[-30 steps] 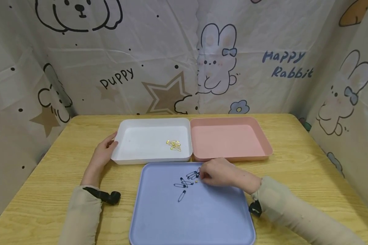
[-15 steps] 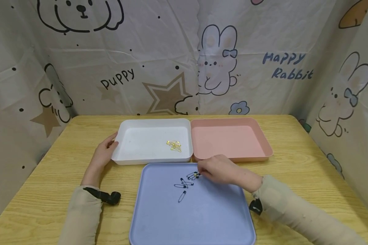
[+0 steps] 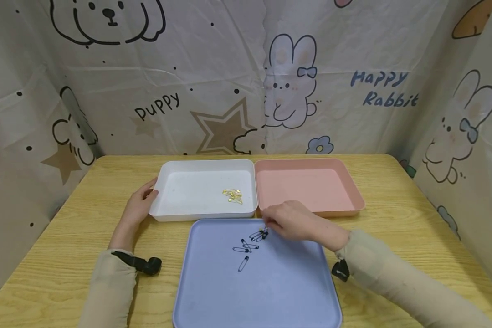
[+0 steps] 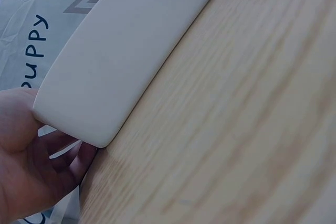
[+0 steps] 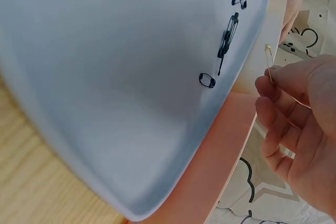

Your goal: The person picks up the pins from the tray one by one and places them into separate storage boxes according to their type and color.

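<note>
Between thumb and fingertip my right hand (image 3: 291, 219) pinches a gold safety pin (image 5: 270, 62), raised over the far edge of the blue tray (image 3: 254, 296). Several black safety pins (image 3: 246, 246) lie on that tray, some of them just under the right fingertips in the head view. My left hand (image 3: 137, 205) grips the left end of the white tray (image 3: 202, 216), thumb at the rim and fingers along the outer side. A small heap of gold safety pins (image 3: 232, 196) lies inside the white tray, toward its right end.
A pink tray (image 3: 307, 182) stands right beside the white one, with the right hand overlapping its front rim in the head view. All three trays are on a wooden table (image 3: 402, 218). A printed curtain (image 3: 229, 68) encloses the back and sides.
My right hand has lifted the gold safety pin off the blue tray and moved a little away from me, toward the gap between the back trays. The left hand stays in place.
</note>
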`<state>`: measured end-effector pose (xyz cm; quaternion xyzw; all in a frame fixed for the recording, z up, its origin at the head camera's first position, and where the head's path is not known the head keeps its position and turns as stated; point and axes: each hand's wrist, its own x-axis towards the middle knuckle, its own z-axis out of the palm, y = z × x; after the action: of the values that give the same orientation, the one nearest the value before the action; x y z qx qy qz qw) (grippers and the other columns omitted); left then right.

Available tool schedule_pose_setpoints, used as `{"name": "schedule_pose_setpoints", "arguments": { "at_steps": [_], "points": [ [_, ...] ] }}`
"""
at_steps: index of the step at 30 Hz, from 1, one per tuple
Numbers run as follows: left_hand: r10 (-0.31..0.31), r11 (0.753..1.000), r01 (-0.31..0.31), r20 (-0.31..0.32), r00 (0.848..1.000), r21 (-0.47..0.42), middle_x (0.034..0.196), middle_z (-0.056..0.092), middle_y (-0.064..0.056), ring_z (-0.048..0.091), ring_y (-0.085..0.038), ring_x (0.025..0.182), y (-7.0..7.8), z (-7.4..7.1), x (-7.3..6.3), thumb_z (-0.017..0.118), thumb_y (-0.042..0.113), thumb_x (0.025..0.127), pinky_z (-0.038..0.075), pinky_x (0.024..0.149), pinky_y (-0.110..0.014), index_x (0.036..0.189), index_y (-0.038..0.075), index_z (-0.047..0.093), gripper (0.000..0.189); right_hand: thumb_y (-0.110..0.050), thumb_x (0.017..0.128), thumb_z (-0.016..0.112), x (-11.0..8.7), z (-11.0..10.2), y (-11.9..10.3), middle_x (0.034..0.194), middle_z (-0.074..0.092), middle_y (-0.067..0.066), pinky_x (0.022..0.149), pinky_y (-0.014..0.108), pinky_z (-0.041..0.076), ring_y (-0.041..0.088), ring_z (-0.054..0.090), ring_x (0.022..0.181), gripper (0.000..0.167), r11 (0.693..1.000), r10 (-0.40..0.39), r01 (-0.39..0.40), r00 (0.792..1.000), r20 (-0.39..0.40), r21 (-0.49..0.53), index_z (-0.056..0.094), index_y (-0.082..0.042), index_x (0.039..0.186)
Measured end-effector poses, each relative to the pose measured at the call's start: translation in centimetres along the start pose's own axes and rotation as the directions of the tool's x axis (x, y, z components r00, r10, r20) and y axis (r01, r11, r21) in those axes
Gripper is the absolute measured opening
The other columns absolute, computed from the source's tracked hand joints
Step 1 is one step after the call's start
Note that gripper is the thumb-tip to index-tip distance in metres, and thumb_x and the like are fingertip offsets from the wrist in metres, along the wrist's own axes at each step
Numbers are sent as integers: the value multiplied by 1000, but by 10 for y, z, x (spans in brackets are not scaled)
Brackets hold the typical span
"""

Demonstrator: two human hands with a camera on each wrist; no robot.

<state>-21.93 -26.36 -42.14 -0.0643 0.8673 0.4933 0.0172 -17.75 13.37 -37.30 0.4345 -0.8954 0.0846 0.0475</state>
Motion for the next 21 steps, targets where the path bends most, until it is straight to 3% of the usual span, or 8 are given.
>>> {"name": "schedule_pose_setpoints", "arguments": {
  "at_steps": [9, 21],
  "points": [
    [10, 1000, -10, 1, 1000, -11, 139, 33, -24, 34, -35, 120, 0, 0, 0, 35, 31, 98, 32, 96, -45, 145, 18, 23, 50, -20, 86, 60, 24, -1, 3, 75, 59, -12, 57, 20, 41, 2, 47, 60, 3, 999, 46, -46, 999, -24, 3, 62, -18, 85],
    [14, 1000, -14, 2, 1000, -7, 138, 33, -24, 34, -34, 119, 0, 0, -1, 34, 32, 98, 33, 95, -44, 145, 19, 22, 51, -20, 89, 55, 62, 8, 6, 76, 60, -8, 59, 23, 41, 7, 48, 63, 7, 991, 133, -133, 991, 13, -20, 62, -18, 89]
  ]
}}
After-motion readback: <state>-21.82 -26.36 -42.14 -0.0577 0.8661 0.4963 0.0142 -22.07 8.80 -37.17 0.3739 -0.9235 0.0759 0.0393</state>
